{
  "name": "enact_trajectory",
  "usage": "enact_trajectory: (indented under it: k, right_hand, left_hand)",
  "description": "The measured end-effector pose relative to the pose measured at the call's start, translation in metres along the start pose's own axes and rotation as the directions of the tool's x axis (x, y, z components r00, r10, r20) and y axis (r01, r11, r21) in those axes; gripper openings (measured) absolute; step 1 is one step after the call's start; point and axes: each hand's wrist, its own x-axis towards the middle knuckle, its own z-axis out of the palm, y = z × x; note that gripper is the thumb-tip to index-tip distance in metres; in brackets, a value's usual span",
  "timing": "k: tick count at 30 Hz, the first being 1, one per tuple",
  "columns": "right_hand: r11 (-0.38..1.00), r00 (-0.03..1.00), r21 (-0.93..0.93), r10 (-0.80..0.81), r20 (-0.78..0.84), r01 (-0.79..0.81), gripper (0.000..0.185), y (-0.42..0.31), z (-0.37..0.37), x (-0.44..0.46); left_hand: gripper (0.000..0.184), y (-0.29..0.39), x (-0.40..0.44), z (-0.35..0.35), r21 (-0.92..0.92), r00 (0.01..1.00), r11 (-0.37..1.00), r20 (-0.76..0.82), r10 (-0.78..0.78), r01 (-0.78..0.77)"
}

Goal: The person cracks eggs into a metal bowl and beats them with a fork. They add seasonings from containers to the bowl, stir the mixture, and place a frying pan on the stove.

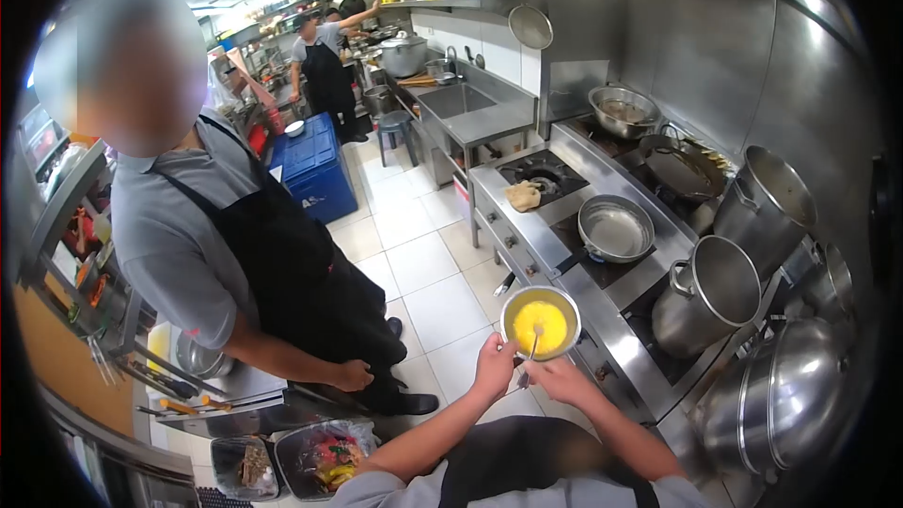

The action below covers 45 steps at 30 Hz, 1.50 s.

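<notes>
A round metal bowl (509, 309) of frothy yellow liquid (540, 324), which looks like beaten egg, is held up in front of my body. My left hand (494, 369) is closed on the bowl's near left side. At the near right side, my right hand (561, 381) is closed around a thin metal utensil (535, 343). Its head dips into the yellow liquid, so I cannot tell whether it is a fork or a spoon. The fingertips of my right hand are partly hidden.
A stove with a metal pan (616, 229), a tan cloth (523, 195) and tall stockpots (707, 293) stands at right. A co-worker in a black apron (292, 273) stands close at left. Farther back are a blue cooler (315, 174), a sink (458, 101) and other people. Bins (246, 467) sit low left.
</notes>
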Motion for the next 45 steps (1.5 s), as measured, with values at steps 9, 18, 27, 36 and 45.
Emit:
enact_trajectory:
  k: [9, 18, 27, 36, 45]
  right_hand:
    - [0.940, 0.955, 0.169, 0.291, 0.058, -0.297, 0.022, 0.003, 0.022, 0.035]
    - [0.607, 0.951, -0.794, -0.218, -0.220, -0.044, 0.041, -0.005, -0.005, 0.033]
    - [0.548, 0.997, -0.834, 0.035, -0.061, -0.071, 0.053, -0.034, 0.010, 0.030]
    - [0.673, 0.999, -0.739, 0.000, 0.043, 0.032, 0.053, -0.046, 0.014, 0.041]
    - [0.626, 0.948, -0.767, 0.138, 0.286, 0.140, 0.055, -0.050, 0.017, 0.052]
  left_hand:
    - [0.024, -0.037, 0.026, -0.046, -0.161, 0.963, 0.966, -0.212, 0.165, -0.201]
    - [0.017, -0.018, -0.014, -0.096, -0.017, 0.991, 0.999, -0.128, 0.027, -0.029]
    - [0.012, -0.018, -0.031, -0.131, -0.113, 0.994, 0.994, -0.111, 0.000, -0.013]
    - [0.009, -0.001, -0.037, -0.146, -0.048, 0.990, 0.999, -0.143, -0.017, 0.010]
    - [0.015, 0.006, -0.039, -0.150, -0.118, 0.990, 0.992, -0.139, 0.028, -0.044]
